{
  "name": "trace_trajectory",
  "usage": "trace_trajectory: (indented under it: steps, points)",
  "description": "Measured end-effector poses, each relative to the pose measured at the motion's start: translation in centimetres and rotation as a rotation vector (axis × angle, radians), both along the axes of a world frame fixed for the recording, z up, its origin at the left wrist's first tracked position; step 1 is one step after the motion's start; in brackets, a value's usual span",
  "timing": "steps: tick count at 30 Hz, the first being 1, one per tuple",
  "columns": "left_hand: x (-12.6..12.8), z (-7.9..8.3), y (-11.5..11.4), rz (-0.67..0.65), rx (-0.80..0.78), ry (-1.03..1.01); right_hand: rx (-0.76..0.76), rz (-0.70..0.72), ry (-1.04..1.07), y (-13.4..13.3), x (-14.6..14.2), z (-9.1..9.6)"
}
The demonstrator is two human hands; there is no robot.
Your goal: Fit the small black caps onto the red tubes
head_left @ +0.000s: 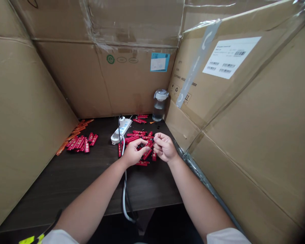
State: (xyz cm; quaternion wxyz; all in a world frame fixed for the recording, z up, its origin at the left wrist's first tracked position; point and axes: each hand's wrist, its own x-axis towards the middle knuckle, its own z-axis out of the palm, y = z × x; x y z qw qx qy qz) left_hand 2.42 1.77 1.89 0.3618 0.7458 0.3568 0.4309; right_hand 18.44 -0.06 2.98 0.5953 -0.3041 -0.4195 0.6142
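My left hand (135,153) is closed with thumb and fingers around a slim red piece (147,147) with light lettering. Close beside it on the right, my right hand (164,147) makes a pinch at the black end of that piece. Whatever is between its fingertips is too small to make out. Under and around both hands lies a loose pile of similar red pieces (133,139) with black ends. A second heap of them (78,143) is on the left of the dark table (91,179).
Orange strips (77,130) lie along the left cardboard wall (22,112). A white power strip (121,130) stands behind my left hand, its white cable (124,193) running over the front edge. A water bottle (158,107) is in the back right corner. Cardboard boxes (231,135) close in the right side.
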Motion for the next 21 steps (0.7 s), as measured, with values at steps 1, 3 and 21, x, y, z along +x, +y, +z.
trace_trajectory:
  steps: [1,3,21]
  points:
    - [0.0,0.1,0.2,0.005,-0.002,0.022,0.001,-0.025,-0.005,0.3,0.0,-0.1]
    - [0.0,0.5,0.6,0.01,0.007,0.094,-0.017,-0.067,-0.04,0.8,0.1,-0.5]
    - [2.0,6.1,6.4,-0.146,0.061,0.897,-0.253,-0.37,-0.141,3.6,1.5,-2.7]
